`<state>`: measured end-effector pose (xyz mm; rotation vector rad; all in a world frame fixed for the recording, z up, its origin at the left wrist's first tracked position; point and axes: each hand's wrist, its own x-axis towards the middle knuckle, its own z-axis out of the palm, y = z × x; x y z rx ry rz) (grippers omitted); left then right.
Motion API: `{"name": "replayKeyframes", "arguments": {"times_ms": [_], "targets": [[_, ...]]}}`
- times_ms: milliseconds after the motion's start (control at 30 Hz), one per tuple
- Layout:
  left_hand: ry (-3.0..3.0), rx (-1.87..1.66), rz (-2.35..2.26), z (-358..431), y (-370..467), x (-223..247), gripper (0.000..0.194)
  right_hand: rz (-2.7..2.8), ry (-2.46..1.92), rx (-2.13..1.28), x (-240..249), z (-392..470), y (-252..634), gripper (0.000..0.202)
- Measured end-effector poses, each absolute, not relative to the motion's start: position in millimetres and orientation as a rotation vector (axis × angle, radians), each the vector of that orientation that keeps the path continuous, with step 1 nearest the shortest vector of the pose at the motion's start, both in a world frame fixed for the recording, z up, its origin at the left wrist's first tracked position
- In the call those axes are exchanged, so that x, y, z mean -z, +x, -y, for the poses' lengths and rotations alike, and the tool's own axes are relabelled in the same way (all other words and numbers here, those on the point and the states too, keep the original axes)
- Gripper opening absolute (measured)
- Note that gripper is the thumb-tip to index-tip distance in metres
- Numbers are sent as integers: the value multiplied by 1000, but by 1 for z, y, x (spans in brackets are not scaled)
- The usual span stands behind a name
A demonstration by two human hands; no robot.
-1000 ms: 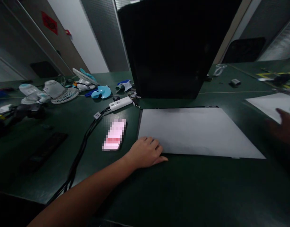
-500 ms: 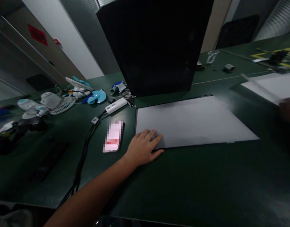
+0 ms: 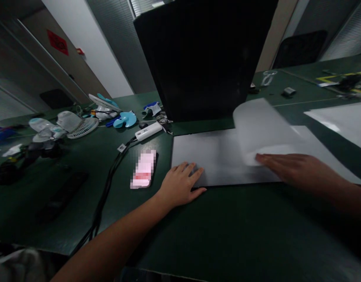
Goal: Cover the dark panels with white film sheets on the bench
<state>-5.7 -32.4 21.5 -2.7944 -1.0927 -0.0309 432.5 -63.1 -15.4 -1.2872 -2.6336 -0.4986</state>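
Observation:
A flat white panel with a thin dark border (image 3: 218, 156) lies on the green tabletop in front of me. My left hand (image 3: 182, 182) rests on its near left corner, fingers spread. Over the panel's right half, a thin translucent white sheet (image 3: 265, 121) curls up, its far corner bent back. My right hand (image 3: 303, 168), somewhat blurred, grips this sheet at its near left corner, just above the panel. The thumb is hidden.
Behind the panel stands a large black screen (image 3: 209, 58). On the left are a phone (image 3: 145, 168), a white plug-like block on black cables (image 3: 148, 131), and fan parts (image 3: 80, 125). More white sheets (image 3: 347, 121) lie at the right.
My right hand has come in from the right edge, bringing the white sheet over the panel. My left hand stays on the corner; the view has shifted slightly.

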Motion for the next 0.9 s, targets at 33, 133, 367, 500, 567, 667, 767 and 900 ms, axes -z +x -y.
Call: {"name": "replayKeyframes", "arguments": {"times_ms": [33,133,367,500,567,667,767,900], "targets": [[-2778,57,1072,32,-6,-21,63,2690,-1159,544,15,64,418,53],[-2722,211,901,31,-8,-21,48,2749,-950,590,14,65,397,56],[-2569,799,155,39,-11,-29,36,2696,-810,686,4,72,382,48],[-2594,757,137,40,-7,-30,15,2671,-803,665,2,74,365,39],[-2654,614,293,37,-5,-27,25,2675,-813,589,3,75,358,40],[-2767,295,540,31,-5,-20,52,2690,-824,450,3,71,361,49],[-2824,96,732,27,-6,-17,54,2614,-1003,389,0,55,396,52],[-2838,9,876,27,-7,-18,55,2191,-1684,477,2,34,499,58]]}}
